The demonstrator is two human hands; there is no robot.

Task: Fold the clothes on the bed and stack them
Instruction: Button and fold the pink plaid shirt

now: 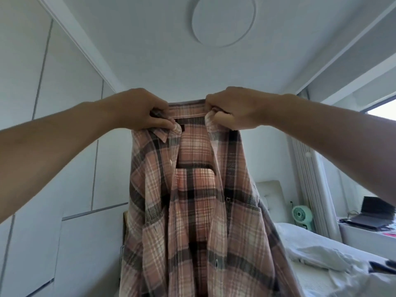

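Observation:
A pink, cream and dark plaid button-up shirt (192, 211) hangs in the air in front of me, front open and facing me, its lower part running out of the bottom of the view. My left hand (143, 110) pinches the left end of its collar. On the other side, my right hand (233, 108) grips the right end of the collar at the same height. Both arms are raised and stretched forward. The bed (325, 249) with white bedding lies low at the right, partly behind the shirt.
White wardrobe doors (70, 146) fill the left side. A padded headboard (270, 196), a small green fan (301, 214) and a laptop (372, 213) on a desk stand at the right, under a window. A dark item (381, 267) lies on the bedding at the right edge.

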